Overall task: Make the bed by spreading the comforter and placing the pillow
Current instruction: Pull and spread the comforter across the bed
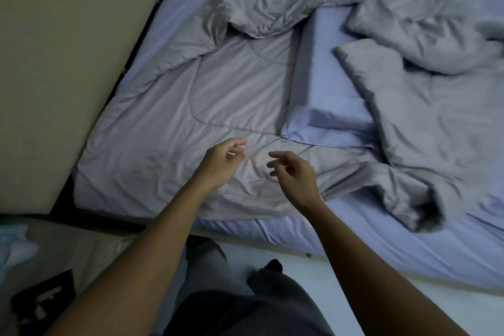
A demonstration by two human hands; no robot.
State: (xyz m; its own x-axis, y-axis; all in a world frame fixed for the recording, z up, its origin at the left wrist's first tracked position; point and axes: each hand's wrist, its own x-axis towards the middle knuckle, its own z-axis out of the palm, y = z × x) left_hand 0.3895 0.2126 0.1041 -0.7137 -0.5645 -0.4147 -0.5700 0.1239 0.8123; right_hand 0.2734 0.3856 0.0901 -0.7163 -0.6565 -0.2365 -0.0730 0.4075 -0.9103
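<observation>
A grey comforter (191, 95) lies rumpled across the bed, flat at the near left and bunched in folds at the back and right. A lavender pillow (327, 73) rests in the middle of the bed, with comforter folds around it. My left hand (222, 162) and my right hand (293, 174) hover side by side just above the comforter's near part, fingers loosely apart, holding nothing. The bed's lavender sheet (381, 240) shows along the near edge and at the back left.
A beige wall or headboard panel (62, 49) runs along the bed's left side. My legs in dark trousers (245, 303) stand on the pale floor by the bed's near edge. A dark object (43, 300) and pale cloth (16, 248) lie at the lower left.
</observation>
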